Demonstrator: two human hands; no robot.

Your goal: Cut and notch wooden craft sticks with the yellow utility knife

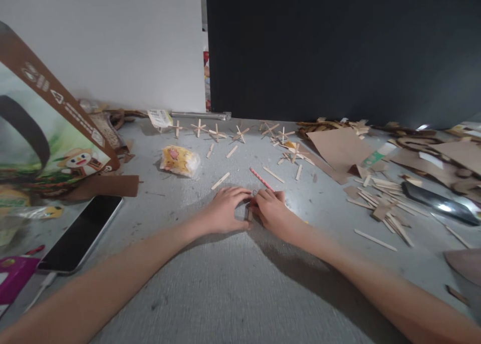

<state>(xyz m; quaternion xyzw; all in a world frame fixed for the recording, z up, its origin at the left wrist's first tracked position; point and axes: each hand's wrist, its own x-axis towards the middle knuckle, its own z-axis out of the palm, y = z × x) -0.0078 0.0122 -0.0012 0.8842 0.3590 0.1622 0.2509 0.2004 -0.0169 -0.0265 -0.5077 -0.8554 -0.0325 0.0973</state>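
My left hand (229, 209) rests on the grey table, its fingers curved around one end of a small brown piece (250, 215). Close against it, my right hand (273, 213) is closed around a red patterned pencil (261, 179), whose far end points up and away to the left. The fingertips of both hands meet near the brown piece, and the pencil's tip is hidden. Loose wooden sticks (220, 181) lie just beyond the hands. Farther back stand several crossed-stick shapes (240, 133) in a row.
A yellow packet (179, 161) lies at the back left. The phone (80, 234) and a printed bag (56, 133) are on the left. On the right are a stick pile (391, 209), brown cardboard (336, 148) and a dark glossy object (439, 203). A black panel (338, 48) stands behind.
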